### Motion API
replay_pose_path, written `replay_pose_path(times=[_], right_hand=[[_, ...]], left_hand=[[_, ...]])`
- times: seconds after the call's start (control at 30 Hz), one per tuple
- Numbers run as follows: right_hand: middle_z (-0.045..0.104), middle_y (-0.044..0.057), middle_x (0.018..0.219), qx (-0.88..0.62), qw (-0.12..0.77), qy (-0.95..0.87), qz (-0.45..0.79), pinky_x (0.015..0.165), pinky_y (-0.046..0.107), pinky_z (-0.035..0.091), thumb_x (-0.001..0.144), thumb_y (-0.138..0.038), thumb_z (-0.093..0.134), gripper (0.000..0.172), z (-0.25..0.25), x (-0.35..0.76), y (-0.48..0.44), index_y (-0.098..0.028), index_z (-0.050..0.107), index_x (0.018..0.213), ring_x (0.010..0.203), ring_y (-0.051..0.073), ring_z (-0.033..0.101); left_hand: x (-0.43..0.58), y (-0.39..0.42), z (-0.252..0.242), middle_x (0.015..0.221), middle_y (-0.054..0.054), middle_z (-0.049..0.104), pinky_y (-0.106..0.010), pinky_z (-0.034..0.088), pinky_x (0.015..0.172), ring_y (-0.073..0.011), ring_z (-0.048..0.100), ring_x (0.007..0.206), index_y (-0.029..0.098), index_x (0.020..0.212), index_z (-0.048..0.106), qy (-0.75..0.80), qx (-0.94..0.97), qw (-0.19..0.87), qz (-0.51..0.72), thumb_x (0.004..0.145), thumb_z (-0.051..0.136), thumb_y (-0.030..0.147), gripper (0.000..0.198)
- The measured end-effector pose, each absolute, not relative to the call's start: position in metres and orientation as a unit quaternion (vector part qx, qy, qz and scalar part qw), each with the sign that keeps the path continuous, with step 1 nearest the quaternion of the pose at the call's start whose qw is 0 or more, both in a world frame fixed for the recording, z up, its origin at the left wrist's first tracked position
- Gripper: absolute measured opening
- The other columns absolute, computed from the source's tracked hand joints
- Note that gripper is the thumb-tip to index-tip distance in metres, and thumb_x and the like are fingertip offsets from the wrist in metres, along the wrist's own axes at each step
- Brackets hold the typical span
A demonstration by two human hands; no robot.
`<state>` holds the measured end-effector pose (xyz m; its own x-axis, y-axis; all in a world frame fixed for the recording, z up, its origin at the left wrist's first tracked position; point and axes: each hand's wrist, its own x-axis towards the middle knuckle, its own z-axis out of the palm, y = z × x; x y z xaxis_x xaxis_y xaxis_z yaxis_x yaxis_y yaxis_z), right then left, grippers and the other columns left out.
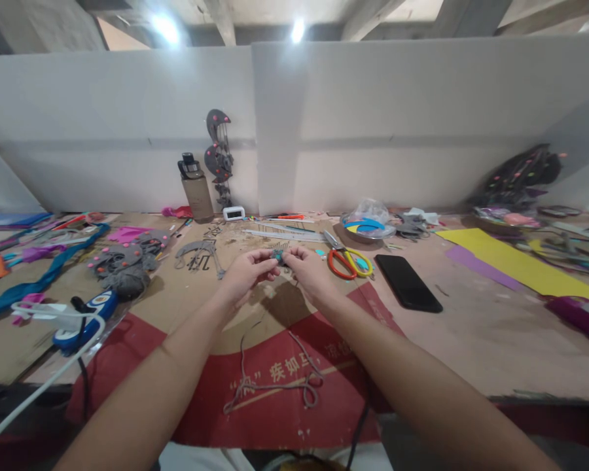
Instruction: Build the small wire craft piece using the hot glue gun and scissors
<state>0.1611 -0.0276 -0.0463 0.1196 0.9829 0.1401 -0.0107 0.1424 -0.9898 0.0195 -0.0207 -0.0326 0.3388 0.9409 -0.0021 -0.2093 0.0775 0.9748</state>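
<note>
My left hand [249, 273] and my right hand [306, 269] meet above the middle of the cardboard sheet [196, 405]. Both are closed, fingertips pinching a small teal piece [277, 254] between them; its exact kind is too small to make out. Below the hands a grey cord [275, 386] lies in loose loops on the red part of the cardboard, its upper ends running up toward my fingers. Left of my left hand lies a grey crescent-shaped cutout [196, 250]. Scissors [341, 261] with red and yellow handles rest to the right of my right hand.
A black phone [407, 282] lies right of the scissors, near yellow paper [515, 261]. Behind stand a bottle [196, 193] and a bowl [366, 232]. At left are grey dotted pieces [127, 261], a blue tape roll [86, 324] and a white cable [44, 383].
</note>
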Motion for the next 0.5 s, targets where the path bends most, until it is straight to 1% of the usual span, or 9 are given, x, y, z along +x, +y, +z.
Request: replay_pose_path(times=[0.1, 0.23, 0.37, 0.5], right_hand=[[0.042, -0.006, 0.055, -0.485, 0.558, -0.463, 0.488, 0.045, 0.023, 0.022, 0.065, -0.04, 0.062, 0.024, -0.0505, 0.1653, -0.0261, -0.018, 0.051, 0.066, 0.046, 0.006, 0.031], [0.038, -0.008, 0.053, -0.478, 0.556, -0.454, 0.507, 0.044, 0.023, 0.019, 0.064, -0.042, 0.065, 0.028, -0.0531, 0.1664, -0.0272, -0.019, 0.05, 0.066, 0.044, 0.005, 0.027], [0.038, -0.008, 0.053, -0.481, 0.556, -0.455, 0.503, 0.043, 0.023, 0.019, 0.064, -0.04, 0.064, 0.025, -0.0532, 0.1652, -0.0294, -0.019, 0.05, 0.066, 0.043, 0.005, 0.027], [0.039, -0.007, 0.054, -0.485, 0.556, -0.464, 0.49, 0.043, 0.023, 0.02, 0.065, -0.04, 0.061, 0.024, -0.0509, 0.165, -0.0322, -0.019, 0.049, 0.066, 0.044, 0.005, 0.027]], left_hand=[[0.0181, -0.0215, -0.0304, 0.068, -0.002, 0.064, -0.021, 0.043, 0.056, -0.0088, 0.057, 0.058, 0.012, 0.092, 0.063, 0.368, 0.495, 0.657, 0.433, 0.06, 0.075, 0.018, 0.034], [0.0155, -0.0207, -0.0293, 0.068, -0.001, 0.063, -0.02, 0.041, 0.055, -0.0093, 0.059, 0.061, 0.012, 0.093, 0.063, 0.363, 0.502, 0.661, 0.423, 0.06, 0.073, 0.015, 0.035], [0.0135, -0.0202, -0.0296, 0.066, -0.002, 0.063, -0.02, 0.039, 0.054, -0.0093, 0.058, 0.06, 0.012, 0.09, 0.063, 0.363, 0.493, 0.666, 0.425, 0.062, 0.072, 0.02, 0.03], [0.0141, -0.0212, -0.0301, 0.065, -0.002, 0.063, -0.02, 0.038, 0.054, -0.0094, 0.057, 0.059, 0.012, 0.089, 0.064, 0.365, 0.495, 0.659, 0.433, 0.064, 0.073, 0.027, 0.03]])
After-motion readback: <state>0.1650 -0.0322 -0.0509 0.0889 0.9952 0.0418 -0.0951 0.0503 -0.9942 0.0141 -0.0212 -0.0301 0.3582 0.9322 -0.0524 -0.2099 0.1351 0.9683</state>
